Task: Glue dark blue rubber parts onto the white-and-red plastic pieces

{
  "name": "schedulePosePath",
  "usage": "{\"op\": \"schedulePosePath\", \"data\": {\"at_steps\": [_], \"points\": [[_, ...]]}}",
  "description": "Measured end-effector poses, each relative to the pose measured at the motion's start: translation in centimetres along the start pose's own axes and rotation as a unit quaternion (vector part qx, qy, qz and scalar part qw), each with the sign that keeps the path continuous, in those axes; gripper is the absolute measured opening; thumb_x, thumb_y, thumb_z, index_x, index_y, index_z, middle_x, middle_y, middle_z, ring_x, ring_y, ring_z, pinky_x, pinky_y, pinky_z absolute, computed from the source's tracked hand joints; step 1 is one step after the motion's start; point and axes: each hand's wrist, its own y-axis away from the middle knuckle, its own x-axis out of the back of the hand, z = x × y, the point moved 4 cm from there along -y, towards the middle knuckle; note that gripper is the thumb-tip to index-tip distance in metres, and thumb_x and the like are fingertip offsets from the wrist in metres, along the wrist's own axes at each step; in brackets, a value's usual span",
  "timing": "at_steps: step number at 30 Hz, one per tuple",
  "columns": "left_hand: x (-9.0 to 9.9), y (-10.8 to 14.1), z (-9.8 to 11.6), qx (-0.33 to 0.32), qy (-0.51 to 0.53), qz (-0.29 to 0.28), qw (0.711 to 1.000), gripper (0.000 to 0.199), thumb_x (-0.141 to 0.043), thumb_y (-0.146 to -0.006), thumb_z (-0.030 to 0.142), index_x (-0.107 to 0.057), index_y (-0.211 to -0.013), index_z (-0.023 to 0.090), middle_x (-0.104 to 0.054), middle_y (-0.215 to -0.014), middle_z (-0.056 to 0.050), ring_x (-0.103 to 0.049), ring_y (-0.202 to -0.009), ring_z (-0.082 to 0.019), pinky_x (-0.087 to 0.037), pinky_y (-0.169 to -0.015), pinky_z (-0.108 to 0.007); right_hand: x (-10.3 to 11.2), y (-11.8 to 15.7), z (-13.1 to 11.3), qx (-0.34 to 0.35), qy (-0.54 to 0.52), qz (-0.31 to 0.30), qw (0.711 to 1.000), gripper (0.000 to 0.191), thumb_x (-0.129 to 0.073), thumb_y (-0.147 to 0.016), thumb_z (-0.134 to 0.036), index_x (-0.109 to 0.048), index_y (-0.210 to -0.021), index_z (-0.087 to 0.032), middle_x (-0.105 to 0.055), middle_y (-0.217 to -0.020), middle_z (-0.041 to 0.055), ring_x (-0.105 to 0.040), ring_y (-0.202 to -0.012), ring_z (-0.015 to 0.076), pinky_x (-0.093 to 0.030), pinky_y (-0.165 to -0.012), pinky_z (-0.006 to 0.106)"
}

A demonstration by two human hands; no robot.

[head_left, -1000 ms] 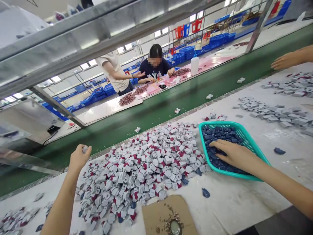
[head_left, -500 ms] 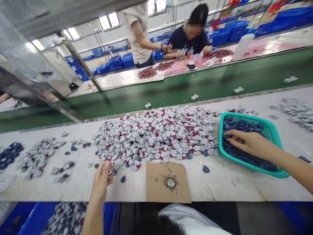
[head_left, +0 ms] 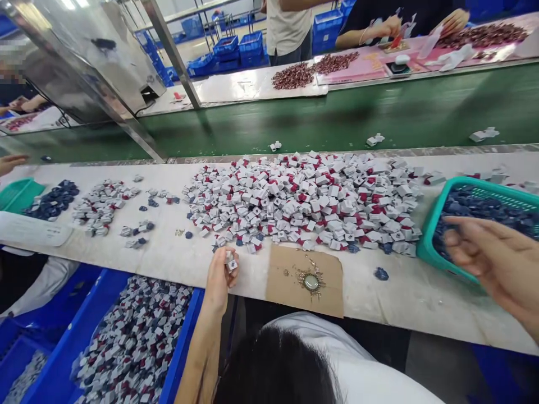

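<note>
Left of the cardboard (head_left: pixel 278 289), the left hand (head_left: pixel 222 269) is pinching a small, blocky, pale-grey piece (head_left: pixel 231 262) showing a dark spot. Right of the cardboard, the half-curled right hand (head_left: pixel 497 259) is hovering at a teal basket (head_left: pixel 431 234) containing dark-blue parts (head_left: pixel 484 205); whether it is grasping any, I cannot tell.

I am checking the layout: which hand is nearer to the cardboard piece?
Left. The left hand is just left of the cardboard piece; the right hand is farther away, to its right, at the green basket.
</note>
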Motion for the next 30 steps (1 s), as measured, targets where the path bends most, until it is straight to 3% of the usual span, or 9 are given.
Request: {"op": "schedulePosePath", "data": {"at_steps": [2,5,7,10,12,16,19,24,30], "points": [[-1.2,0.4,-0.4,0.025,0.019,-0.041,0.999,0.033,-0.061,-0.07,0.044,-0.055,-0.091,0.019,-0.049,-0.075,0.002,-0.043,-0.052,-0.006,-0.028,-0.036,-0.014,-3.6,2.7,-1.0,0.08,0.116,-0.094,0.986,0.045,-0.048,-0.085,-0.059,-0.057,-0.116,-0.028,-0.061,-0.08,0.0089,-0.054,-0.06,0.0212,-0.044,-0.048,0.033],[-2.9,1.3,-1.1,0.025,-0.043,-0.085,0.995,0.037,-0.062,-0.071,0.034,-0.057,-0.105,0.021,-0.054,-0.084,-0.001,-0.053,-0.066,-0.011,-0.041,-0.041,-0.016,-9.6,6.9,-2.1,0.224,0.249,-0.257,0.907,0.042,-0.037,-0.093,-0.048,-0.051,-0.126,-0.025,-0.067,-0.095,0.0079,-0.065,-0.085,0.0247,-0.052,-0.068,0.034],[-3.7,1.9,-1.5,0.015,-0.08,-0.111,0.99,0.045,-0.065,-0.073,0.036,-0.055,-0.115,0.021,-0.057,-0.091,-0.004,-0.058,-0.078,-0.015,-0.05,-0.049,-0.019,-12.7,8.6,-2.0,0.263,0.296,-0.322,0.86,0.038,-0.03,-0.096,-0.037,-0.045,-0.126,-0.02,-0.068,-0.085,0.0067,-0.066,-0.073,0.0215,-0.051,-0.06,0.03],[-4.1,2.6,-2.2,0.022,-0.083,-0.132,0.988,0.053,-0.068,-0.072,0.042,-0.054,-0.118,0.019,-0.061,-0.096,-0.006,-0.062,-0.082,-0.018,-0.054,-0.054,-0.022,-15.1,9.1,-1.4,0.294,0.332,-0.35,0.825,0.024,-0.033,-0.094,-0.032,-0.051,-0.101,-0.019,-0.063,-0.066,0.0034,-0.061,-0.053,0.0206,-0.041,-0.047,0.026],[-3.8,2.9,-2.7,0.03,-0.08,-0.126,0.988,0.051,-0.069,-0.072,0.043,-0.056,-0.115,0.019,-0.063,-0.098,-0.006,-0.064,-0.08,-0.017,-0.054,-0.053,-0.021,-15.8,8.8,-1.0,0.309,0.333,-0.357,0.816,0.018,-0.038,-0.093,-0.031,-0.053,-0.091,-0.021,-0.064,-0.068,0.0032,-0.062,-0.056,0.0209,-0.041,-0.049,0.026],[-2.9,3.1,-3.7,0.041,-0.061,-0.115,0.991,0.048,-0.071,-0.071,0.042,-0.058,-0.111,0.018,-0.065,-0.096,-0.006,-0.065,-0.079,-0.017,-0.054,-0.052,-0.021,-16.3,8.5,-0.4,0.332,0.327,-0.354,0.811,0.02,-0.037,-0.093,-0.03,-0.055,-0.091,-0.022,-0.068,-0.083,0.005,-0.065,-0.072,0.0206,-0.046,-0.059,0.027],[-2.7,3.1,-4.3,0.055,-0.035,-0.12,0.991,0.048,-0.074,-0.069,0.039,-0.059,-0.109,0.017,-0.066,-0.097,-0.006,-0.067,-0.082,-0.018,-0.055,-0.055,-0.021,-16.4,8.6,0.0,0.334,0.332,-0.335,0.816,0.025,-0.033,-0.095,-0.034,-0.054,-0.088,-0.022,-0.067,-0.082,0.0066,-0.064,-0.071,0.0218,-0.045,-0.057,0.028],[-2.9,2.9,-4.5,0.058,-0.016,-0.111,0.992,0.046,-0.079,-0.065,0.033,-0.062,-0.104,0.016,-0.069,-0.1,-0.008,-0.068,-0.079,-0.018,-0.055,-0.058,-0.021,-16.3,8.9,0.6,0.324,0.331,-0.321,0.826,0.027,-0.032,-0.095,-0.037,-0.052,-0.085,-0.021,-0.066,-0.078,0.007,-0.063,-0.068,0.0233,-0.045,-0.056,0.03],[-3.9,2.8,-5.0,0.062,-0.004,-0.124,0.99,0.049,-0.078,-0.065,0.033,-0.059,-0.107,0.018,-0.069,-0.098,-0.007,-0.067,-0.069,-0.014,-0.05,-0.046,-0.017,-15.7,8.0,0.1,0.293,0.277,-0.345,0.848,0.025,-0.038,-0.093,-0.037,-0.058,-0.095,-0.022,-0.068,-0.086,0.0057,-0.065,-0.073,0.022,-0.05,-0.06,0.031]]}}
